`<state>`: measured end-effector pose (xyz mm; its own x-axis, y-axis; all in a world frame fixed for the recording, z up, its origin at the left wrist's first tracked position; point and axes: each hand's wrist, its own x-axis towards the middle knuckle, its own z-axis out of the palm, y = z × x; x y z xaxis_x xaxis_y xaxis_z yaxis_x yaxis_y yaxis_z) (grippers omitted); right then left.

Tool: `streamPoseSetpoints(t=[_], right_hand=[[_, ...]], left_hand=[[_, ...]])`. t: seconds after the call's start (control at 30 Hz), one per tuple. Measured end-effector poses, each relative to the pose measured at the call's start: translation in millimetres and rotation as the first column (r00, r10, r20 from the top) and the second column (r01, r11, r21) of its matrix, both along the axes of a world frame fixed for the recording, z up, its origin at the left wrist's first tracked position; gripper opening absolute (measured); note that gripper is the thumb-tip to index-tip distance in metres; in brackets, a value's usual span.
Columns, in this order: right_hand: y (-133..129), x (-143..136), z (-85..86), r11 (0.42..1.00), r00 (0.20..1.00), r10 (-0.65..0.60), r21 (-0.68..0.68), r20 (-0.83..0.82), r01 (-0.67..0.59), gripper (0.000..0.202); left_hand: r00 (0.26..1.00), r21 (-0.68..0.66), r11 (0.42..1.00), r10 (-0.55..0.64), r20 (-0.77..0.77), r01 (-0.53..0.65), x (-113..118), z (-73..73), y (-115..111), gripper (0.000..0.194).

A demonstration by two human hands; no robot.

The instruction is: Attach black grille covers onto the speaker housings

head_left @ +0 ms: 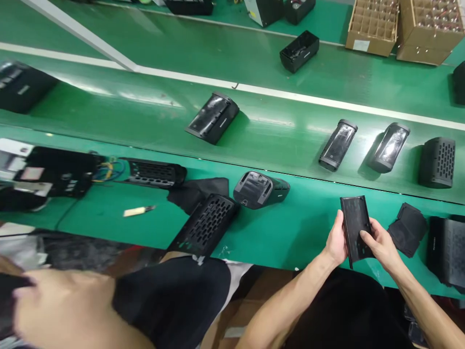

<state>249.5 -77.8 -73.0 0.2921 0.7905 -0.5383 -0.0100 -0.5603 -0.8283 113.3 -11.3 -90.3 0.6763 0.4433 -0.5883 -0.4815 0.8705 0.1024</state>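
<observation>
Between my two hands is a black plastic panel (353,218), a speaker grille cover by its look, held upright and slightly tilted above the green bench. My left hand (337,238) grips its left edge, thumb along the side. On the right, my right hand (379,242) holds the lower right edge with its thumb pressed on the panel's face. Close beside my right hand lies a stack of black cloth pieces (407,230). Farther right stands a black speaker (446,252), cut off by the frame edge.
A co-worker's sleeve (170,295) is near at left. On the bench lie a speaker housing (259,189), a perforated grille (209,223), black cloth (199,191) and a knife (138,211). Several speakers, one being a black speaker (214,118), rest on the green conveyor (283,126). Cardboard boxes (374,24) stand behind.
</observation>
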Motion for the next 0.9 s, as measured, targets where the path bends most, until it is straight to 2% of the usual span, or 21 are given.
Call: streamPoseSetpoints(t=[0.23,0.63,0.8,0.9], right_hand=[[0.5,-5.7,-4.3,1.0,0.999,-0.022,0.014,0.045,0.021,0.05],[3.1,-5.6,-1.6,1.0,0.998,-0.009,0.01,0.057,0.008,0.05],[5.7,-9.3,9.5,1.0,1.0,0.02,0.02,0.004,-0.02,0.055],[11.5,9.6,20.8,0.994,0.995,0.097,-0.043,-0.014,-0.098,0.064]], left_hand=[[1.0,0.007,1.0,-0.013,0.004,0.013,-2.0,5.2,4.0,0.079],[1.0,0.02,1.0,-0.014,-0.006,0.014,-4.4,0.0,1.1,0.078],[1.0,0.011,1.0,-0.003,0.017,0.003,-6.8,-1.3,2.4,0.077],[0.997,-0.028,1.0,0.002,0.073,0.0,-9.1,-0.6,6.1,0.079]])
